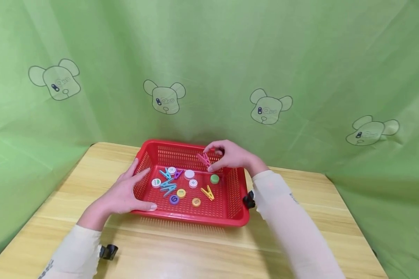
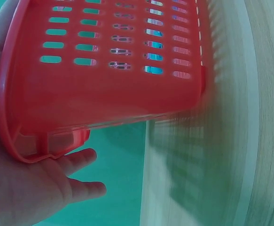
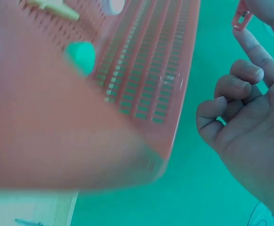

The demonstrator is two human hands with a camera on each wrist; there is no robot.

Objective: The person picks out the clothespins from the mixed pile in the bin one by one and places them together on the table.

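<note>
Since the pink clothespin (image 1: 205, 160) looks like thin sprung plastic, it's prob. v. light, stiff & a bit slick; best hold is approx. mid-body, w/o squeezing the handles. It's above the red basket's (image 1: 195, 219) rear R part, pinched by the R hand (image 1: 230, 155), thumb vs. index, other fingers partly curled. L hand (image 1: 123, 193), wide open, touches the basket's L end, holding nothing else.

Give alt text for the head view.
A right hand pinches a pink plastic clothespin above a red perforated plastic basket; the left hand rests across its near left corner. Inside lie blue, purple and yellow plastic clothespins and round caps in several colours. A green cartoon-printed curtain hangs behind.
</note>
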